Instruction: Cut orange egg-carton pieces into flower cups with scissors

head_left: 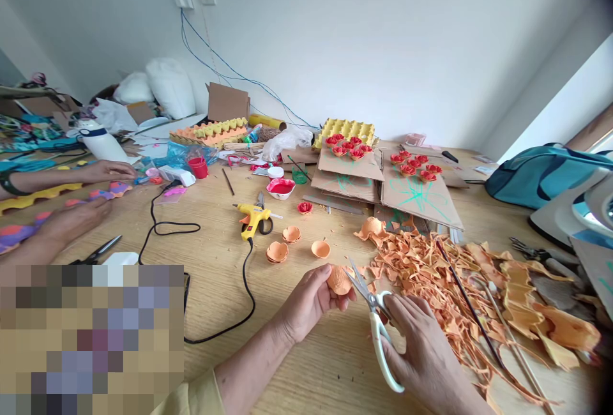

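Note:
Between the fingers and thumb of my left hand (311, 300) is an orange egg carton cup (340, 279). My right hand (421, 345) grips white-handled scissors (382, 325), their blades at the right edge of the cup. Just beyond my left hand sit a single loose cup (320, 249) and two petal-edged cups, one nearer (277, 251) and one farther (292, 233). A red-painted flower (305, 209) stands behind them. To the right of the scissors spreads a heap of orange carton scraps (407, 262).
A yellow glue gun (253, 218) trails a black cord leftward. Red paint fills a dish (280, 188). Cardboard sheets (421, 201) carry red flowers at the back. Another person's hands (81, 217) are at the left. A teal bag (541, 175) stands at the right.

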A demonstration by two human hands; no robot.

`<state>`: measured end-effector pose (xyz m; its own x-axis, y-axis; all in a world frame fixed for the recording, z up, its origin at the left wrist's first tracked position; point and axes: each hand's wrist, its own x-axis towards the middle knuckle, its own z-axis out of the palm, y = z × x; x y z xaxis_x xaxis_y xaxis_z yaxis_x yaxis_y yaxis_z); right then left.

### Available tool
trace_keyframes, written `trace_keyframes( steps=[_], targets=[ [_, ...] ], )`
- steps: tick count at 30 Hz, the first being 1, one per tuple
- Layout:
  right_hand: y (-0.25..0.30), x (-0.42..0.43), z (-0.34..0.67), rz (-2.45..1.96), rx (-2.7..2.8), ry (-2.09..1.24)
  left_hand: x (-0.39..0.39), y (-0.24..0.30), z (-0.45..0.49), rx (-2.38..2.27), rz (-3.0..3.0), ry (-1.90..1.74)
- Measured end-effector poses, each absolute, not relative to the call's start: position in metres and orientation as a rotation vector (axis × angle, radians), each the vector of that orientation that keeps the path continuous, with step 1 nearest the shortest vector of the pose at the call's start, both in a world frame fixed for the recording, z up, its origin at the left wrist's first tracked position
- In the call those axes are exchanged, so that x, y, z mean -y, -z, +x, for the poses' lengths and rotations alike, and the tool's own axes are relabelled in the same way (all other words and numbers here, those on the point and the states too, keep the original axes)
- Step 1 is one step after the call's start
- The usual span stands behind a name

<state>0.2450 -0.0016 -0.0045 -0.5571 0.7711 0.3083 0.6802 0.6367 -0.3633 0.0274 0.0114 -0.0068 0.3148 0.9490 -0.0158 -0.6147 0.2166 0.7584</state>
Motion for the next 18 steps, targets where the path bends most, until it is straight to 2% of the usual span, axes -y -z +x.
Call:
trace_keyframes(
  steps=[18],
  targets=[
    [-0.0027, 0.0024, 0.2430, -1.099, 2.365, -0.103, -0.0123, 0.0082, 0.0294, -0.608, 0.710, -1.119]
  ],
)
